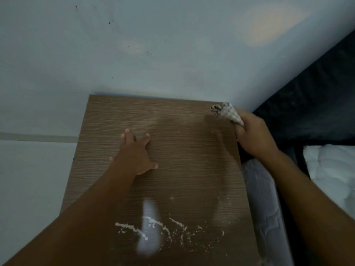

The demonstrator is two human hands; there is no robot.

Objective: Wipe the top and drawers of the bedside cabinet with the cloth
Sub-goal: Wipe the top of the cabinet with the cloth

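Head view, looking down on the bedside cabinet [172,150], whose wood-grain top fills the centre of the frame and stands against a pale wall [153,45]. Left hand [135,153] lies flat on the top near its middle, palm down, fingers spread wide, holding nothing. Right hand [253,134] is at the cabinet's far right edge, fist closed around the cloth [227,113]; a bunched, pale checked end of the cloth sticks out past the fingers and sits at the far right corner of the top. Dull, smeared arc runs down the right part of the surface from the cloth. White crumbs and streaks of debris [163,229] are scattered across the near part of the top. Dark bed frame [307,104] and white bedding [330,169] lie to the right of the cabinet.
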